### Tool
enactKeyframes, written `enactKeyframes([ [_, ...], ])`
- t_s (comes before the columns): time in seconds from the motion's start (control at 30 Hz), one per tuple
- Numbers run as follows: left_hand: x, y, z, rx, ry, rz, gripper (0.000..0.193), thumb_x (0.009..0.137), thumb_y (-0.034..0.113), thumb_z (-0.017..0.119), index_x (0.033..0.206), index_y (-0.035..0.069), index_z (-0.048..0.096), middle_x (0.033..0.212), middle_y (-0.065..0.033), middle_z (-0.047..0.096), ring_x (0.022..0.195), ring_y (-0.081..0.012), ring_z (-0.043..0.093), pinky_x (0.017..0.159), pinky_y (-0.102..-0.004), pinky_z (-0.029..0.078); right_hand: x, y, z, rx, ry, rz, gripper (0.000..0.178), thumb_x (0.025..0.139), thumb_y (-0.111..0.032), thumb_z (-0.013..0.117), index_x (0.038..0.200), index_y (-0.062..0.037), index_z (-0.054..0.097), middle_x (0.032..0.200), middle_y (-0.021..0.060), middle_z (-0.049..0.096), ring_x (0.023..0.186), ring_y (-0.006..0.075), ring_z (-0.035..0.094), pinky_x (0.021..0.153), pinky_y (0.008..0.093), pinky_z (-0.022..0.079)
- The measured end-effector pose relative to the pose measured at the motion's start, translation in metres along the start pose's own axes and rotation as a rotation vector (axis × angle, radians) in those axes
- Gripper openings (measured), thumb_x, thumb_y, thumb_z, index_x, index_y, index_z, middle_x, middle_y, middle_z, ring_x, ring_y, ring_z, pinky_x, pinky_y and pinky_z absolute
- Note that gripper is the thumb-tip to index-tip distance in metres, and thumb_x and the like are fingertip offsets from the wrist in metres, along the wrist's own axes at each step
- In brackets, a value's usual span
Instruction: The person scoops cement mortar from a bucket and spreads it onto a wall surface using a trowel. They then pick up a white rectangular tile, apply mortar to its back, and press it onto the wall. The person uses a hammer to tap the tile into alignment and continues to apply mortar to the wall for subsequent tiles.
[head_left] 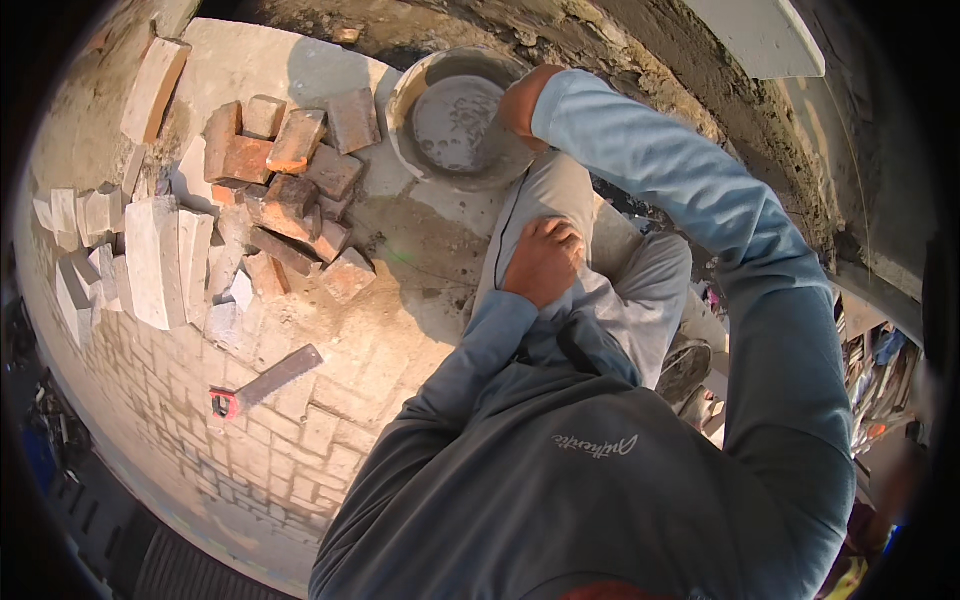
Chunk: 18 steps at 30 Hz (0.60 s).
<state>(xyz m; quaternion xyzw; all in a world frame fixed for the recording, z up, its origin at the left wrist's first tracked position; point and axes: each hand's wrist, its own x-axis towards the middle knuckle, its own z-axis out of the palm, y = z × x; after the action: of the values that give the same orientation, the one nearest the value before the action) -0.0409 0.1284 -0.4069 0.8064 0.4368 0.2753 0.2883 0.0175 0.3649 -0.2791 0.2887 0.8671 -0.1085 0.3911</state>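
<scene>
My left hand [545,262] rests on my bent knee, its fingers curled in, and nothing shows in it. My right hand [522,106] is at the right rim of a round mortar pan [400,125]. Its back and wrist hide the fingers, so whether it grips the rim or something else cannot be seen. Wet grey mortar or slurry [458,120] lies in the pan. To the left of the pan is a heap of broken red bricks [290,195].
Pale brick pieces [155,262] lie farther left, and a long brick [155,90] lies at the upper left. A hand saw or flat blade with a red handle [265,382] is on the brick paving [240,460]. A rough, mortar-smeared wall base [640,65] runs behind the pan.
</scene>
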Motion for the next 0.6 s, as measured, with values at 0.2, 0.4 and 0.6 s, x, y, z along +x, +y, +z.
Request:
enactKeyframes([
  [0.2, -0.003, -0.006, 0.008, -0.041, 0.014, 0.003, 0.014, 0.089, 0.020, 0.066, 0.096, 0.009, 0.073, 0.109, -0.0023, 0.071, 0.119, -0.0243, 0.059, 0.104, -0.0442, 0.042, 0.022, 0.030, 0.060, 0.523, 0.122, 0.143, 0.038, 0.087, -0.033, 0.071, 0.115, -0.0076, 0.068, 0.100, 0.0146, 0.075, 0.089, 0.0312, 0.073, 0.074, 0.0489, 0.056],
  [0.4, 0.003, -0.003, 0.004, -0.039, 0.020, 0.007, 0.015, 0.087, 0.018, 0.068, 0.097, 0.008, 0.073, 0.108, -0.0043, 0.071, 0.117, -0.0244, 0.059, 0.103, -0.0422, 0.042, 0.030, -0.014, 0.091, 0.369, 0.250, 0.324, 0.040, 0.092, -0.036, 0.062, 0.115, -0.0030, 0.065, 0.110, 0.0163, 0.074, 0.100, 0.0378, 0.072, 0.096, 0.0486, 0.052],
  [0.6, 0.002, 0.002, 0.000, -0.044, 0.006, -0.029, 0.015, 0.086, 0.017, 0.068, 0.097, 0.009, 0.073, 0.108, -0.0046, 0.071, 0.116, -0.0240, 0.058, 0.102, -0.0419, 0.042, 0.029, -0.020, 0.142, 0.953, 0.323, 0.184, 0.063, 0.094, -0.048, 0.061, 0.137, -0.0023, 0.058, 0.133, 0.0261, 0.062, 0.124, 0.0402, 0.059, 0.108, 0.0419, 0.045],
])
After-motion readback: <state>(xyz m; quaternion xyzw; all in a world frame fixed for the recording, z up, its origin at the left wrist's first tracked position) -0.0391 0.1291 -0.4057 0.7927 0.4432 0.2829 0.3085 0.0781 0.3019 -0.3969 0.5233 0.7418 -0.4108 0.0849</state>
